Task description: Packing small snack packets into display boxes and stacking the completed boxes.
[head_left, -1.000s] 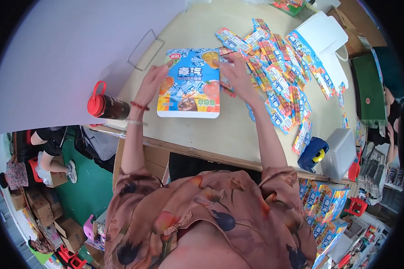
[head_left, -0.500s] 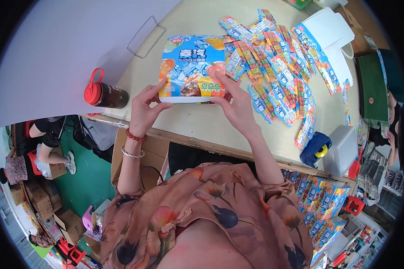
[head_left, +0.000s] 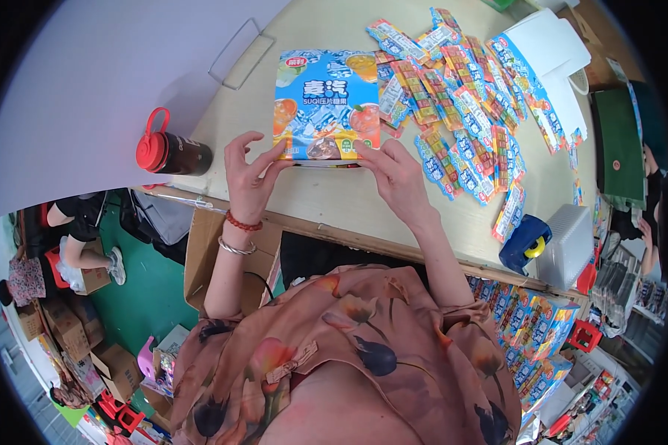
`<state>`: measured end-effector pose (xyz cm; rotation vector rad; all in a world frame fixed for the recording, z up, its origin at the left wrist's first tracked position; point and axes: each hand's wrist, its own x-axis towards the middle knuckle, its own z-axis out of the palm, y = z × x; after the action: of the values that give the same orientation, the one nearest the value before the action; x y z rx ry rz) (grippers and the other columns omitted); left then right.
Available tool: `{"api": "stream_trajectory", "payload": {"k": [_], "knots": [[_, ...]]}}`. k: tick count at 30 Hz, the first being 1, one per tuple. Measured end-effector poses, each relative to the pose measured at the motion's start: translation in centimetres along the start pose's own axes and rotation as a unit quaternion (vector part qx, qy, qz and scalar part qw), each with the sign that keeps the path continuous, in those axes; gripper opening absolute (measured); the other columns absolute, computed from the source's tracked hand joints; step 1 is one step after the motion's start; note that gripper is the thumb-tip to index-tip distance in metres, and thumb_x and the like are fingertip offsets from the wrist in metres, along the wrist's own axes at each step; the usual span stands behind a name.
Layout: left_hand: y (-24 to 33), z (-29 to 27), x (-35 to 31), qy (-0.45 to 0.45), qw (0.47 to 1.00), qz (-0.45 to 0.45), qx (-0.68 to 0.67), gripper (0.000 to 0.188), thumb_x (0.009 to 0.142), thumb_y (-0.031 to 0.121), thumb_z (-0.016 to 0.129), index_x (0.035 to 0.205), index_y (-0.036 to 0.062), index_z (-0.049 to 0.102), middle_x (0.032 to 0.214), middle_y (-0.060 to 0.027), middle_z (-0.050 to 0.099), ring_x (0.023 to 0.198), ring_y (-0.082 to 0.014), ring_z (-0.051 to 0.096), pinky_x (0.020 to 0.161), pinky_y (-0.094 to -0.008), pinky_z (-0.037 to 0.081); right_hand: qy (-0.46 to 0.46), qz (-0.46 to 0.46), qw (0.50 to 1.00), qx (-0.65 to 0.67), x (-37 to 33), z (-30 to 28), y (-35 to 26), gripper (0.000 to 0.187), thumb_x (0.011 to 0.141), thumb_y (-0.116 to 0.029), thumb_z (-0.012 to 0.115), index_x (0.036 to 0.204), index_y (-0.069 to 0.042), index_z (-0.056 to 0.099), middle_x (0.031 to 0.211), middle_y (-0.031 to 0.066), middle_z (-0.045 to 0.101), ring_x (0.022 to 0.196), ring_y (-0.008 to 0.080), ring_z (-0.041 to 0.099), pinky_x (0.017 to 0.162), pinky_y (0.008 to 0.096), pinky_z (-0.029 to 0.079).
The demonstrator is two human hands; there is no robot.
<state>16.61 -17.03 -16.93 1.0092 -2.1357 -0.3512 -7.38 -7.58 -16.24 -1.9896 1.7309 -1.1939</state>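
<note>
A blue printed carton [head_left: 325,111] with fruit and ice pictures lies before me on the table, its near edge toward me. My left hand [head_left: 251,172] pinches the carton's near left corner between thumb and fingers. At the near right corner, my right hand [head_left: 393,169] grips it the same way. The white flap along the near edge is barely visible now. Right beside the carton spreads a heap of candy blister packs [head_left: 464,111] on colourful cards, their tablets brown, yellow and green.
A dark bottle with a red lid [head_left: 172,153] stands at the table's left, near a wire stand [head_left: 241,55]. At right are flattened cartons [head_left: 545,55], a blue tape dispenser [head_left: 524,245] and a white plastic basket [head_left: 564,247]. Packed cartons [head_left: 531,326] are stacked below the table's right edge.
The carton has shifted slightly right, and its white near flap has folded down out of sight. Both hands have moved a little, with the fingers now at the near corners.
</note>
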Motion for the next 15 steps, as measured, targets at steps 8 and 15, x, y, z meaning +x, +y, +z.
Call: {"api": "stream_trajectory", "payload": {"k": [8,15], "knots": [[-0.2,0.0,3.2,-0.161,0.969,0.185,0.020,0.057,0.073,0.026,0.075,0.127,0.0195,0.057,0.142,-0.0045,0.045,0.135,-0.0312,0.035,0.108,-0.0452,0.031,0.040,-0.079,0.989,-0.119,-0.9,1.2,1.2,0.041,0.074,-0.002,0.065,0.112,-0.016,0.065,0.076,0.0030,0.047,0.075,0.0190,0.052,0.066,0.0341,0.040],[-1.4,2.7,3.3,-0.206,0.932,0.296,0.037,0.062,0.074,0.023,0.072,0.133,0.0227,0.052,0.142,0.0020,0.045,0.134,-0.0263,0.038,0.113,-0.0465,0.027,0.095,-0.052,0.983,-0.146,-1.6,2.1,0.0,0.038,0.075,-0.013,0.070,0.113,-0.017,0.064,0.115,0.0022,0.055,0.111,0.0247,0.050,0.096,0.0450,0.037]]}}
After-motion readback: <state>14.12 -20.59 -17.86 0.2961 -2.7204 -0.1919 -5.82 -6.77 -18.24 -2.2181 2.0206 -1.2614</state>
